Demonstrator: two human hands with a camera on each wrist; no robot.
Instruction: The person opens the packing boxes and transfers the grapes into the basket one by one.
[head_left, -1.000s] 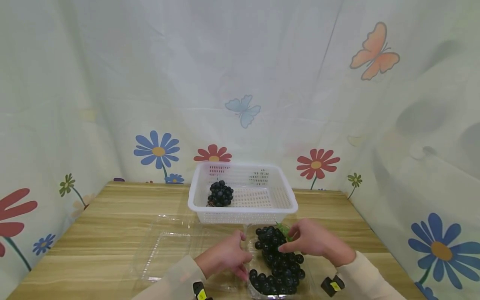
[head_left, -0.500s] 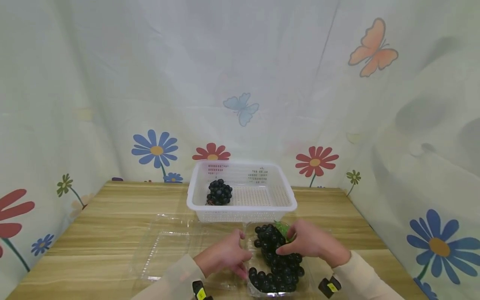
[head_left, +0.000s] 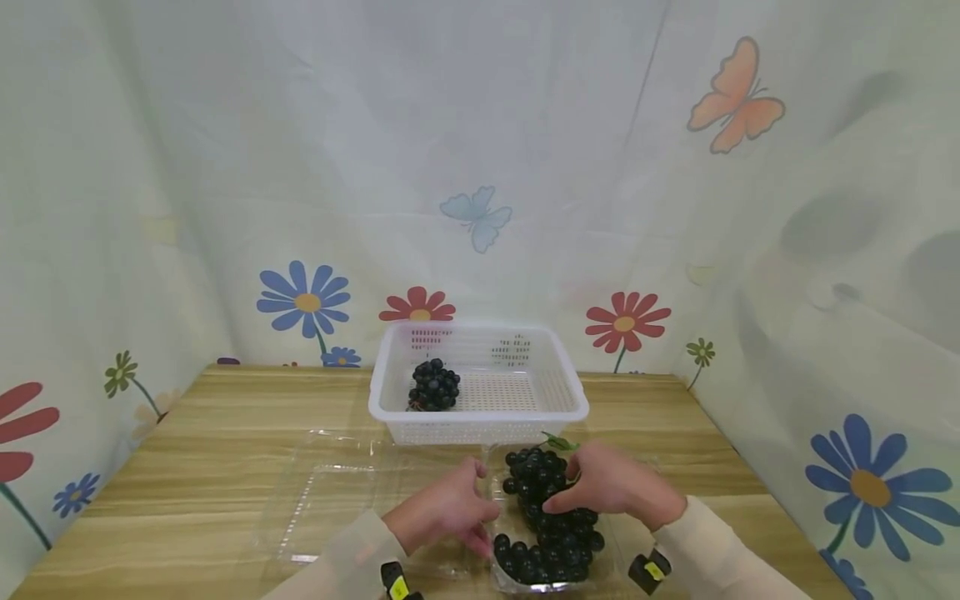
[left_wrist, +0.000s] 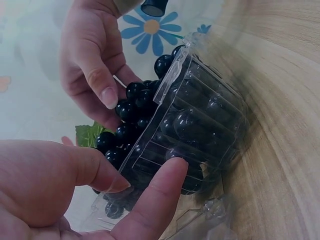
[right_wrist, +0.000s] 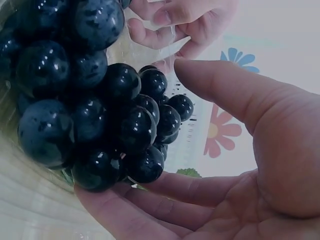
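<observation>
A clear plastic clamshell box [head_left: 510, 521] stands at the front of the table, filled with a bunch of black grapes [head_left: 551, 525]. My left hand [head_left: 453, 508] holds its left wall, thumb at the rim and a finger on the outside, as the left wrist view shows. Over the right side, my right hand [head_left: 618, 483] cups the grapes [right_wrist: 137, 125], fingers curved beneath them and thumb above. A green leaf [head_left: 558, 442] sticks out at the box's far end, partly behind the right hand.
Behind the box, a white perforated basket [head_left: 480, 429] contains a smaller bunch of black grapes [head_left: 435, 386]. The clear open lid [head_left: 322, 517] lies to the left on the wooden table [head_left: 187, 467]. A flowered curtain [head_left: 480, 125] encloses the back and sides.
The leaf has tipped toward the far rim and now shows narrower beyond my right fingers. Both hands keep nearly the same place; the head view has shifted slightly.
</observation>
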